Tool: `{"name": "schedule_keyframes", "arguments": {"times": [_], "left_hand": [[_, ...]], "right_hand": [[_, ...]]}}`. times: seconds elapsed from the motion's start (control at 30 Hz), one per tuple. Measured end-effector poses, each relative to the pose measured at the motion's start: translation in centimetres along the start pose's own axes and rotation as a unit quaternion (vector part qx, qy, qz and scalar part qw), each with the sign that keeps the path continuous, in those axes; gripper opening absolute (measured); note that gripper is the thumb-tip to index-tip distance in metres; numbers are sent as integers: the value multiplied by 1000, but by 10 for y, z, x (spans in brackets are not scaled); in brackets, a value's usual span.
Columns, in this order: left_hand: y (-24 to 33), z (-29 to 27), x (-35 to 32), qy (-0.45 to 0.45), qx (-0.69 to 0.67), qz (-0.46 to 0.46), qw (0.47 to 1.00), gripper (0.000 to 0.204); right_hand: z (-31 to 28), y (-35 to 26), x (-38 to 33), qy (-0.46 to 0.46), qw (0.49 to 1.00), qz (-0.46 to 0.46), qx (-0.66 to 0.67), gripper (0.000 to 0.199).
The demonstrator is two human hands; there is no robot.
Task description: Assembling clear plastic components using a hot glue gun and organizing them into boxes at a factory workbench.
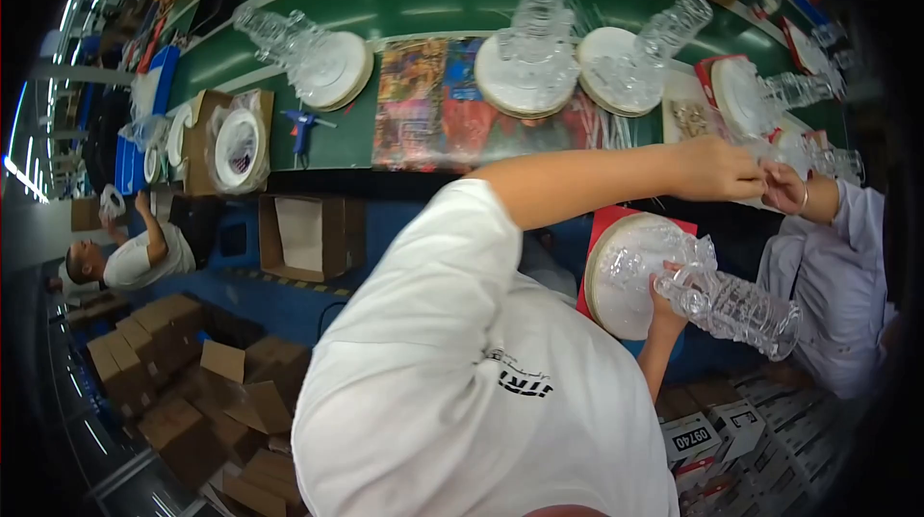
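Observation:
My left arm reaches across to the right, and my left hand [717, 170] has its fingers pinched together beside a co-worker's hand [785, 188]. Whatever lies between those fingertips is too small to make out. Lower down, my right hand [666, 294] grips a clear ribbed column [736, 305] where it meets a round white base [621, 291]. This piece lies tilted, its base toward my body's left and the column pointing right. A red sheet [603, 220] shows behind the base's edge. My right palm is mostly hidden by the clear part.
Similar clear columns on round white bases [337, 74] stand along the green table [423, 12]. A blue glue gun [303, 127] lies near the front edge. Cardboard boxes [173, 324] are stacked lower left. Another person [154, 257] works at far left; the co-worker [828, 276] sits close on the right.

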State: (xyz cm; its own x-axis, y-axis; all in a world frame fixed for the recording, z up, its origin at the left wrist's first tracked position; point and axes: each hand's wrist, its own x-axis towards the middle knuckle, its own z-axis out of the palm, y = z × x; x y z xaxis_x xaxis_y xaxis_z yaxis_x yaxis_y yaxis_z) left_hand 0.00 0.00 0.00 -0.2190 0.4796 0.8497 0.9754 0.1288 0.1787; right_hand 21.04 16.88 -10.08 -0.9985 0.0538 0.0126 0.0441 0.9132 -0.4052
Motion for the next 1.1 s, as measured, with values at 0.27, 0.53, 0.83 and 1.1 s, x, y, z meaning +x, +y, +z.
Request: {"name": "schedule_keyframes", "arguments": {"times": [0.27,0.53,0.83,1.1], "left_hand": [[95,-277,-221,54,9,-297,953,24],[136,-411,-447,375,-83,-671,635,12],[102,-468,-534,27,162,-804,571,32],[67,-470,-535,-67,307,-790,526,50]], "right_hand": [[82,-176,20,115,930,-263,-231,48],[216,-370,44,15,990,-93,102,65],[303,-452,109,48,924,25,379,58],[328,-444,114,58,910,-14,410,51]]}}
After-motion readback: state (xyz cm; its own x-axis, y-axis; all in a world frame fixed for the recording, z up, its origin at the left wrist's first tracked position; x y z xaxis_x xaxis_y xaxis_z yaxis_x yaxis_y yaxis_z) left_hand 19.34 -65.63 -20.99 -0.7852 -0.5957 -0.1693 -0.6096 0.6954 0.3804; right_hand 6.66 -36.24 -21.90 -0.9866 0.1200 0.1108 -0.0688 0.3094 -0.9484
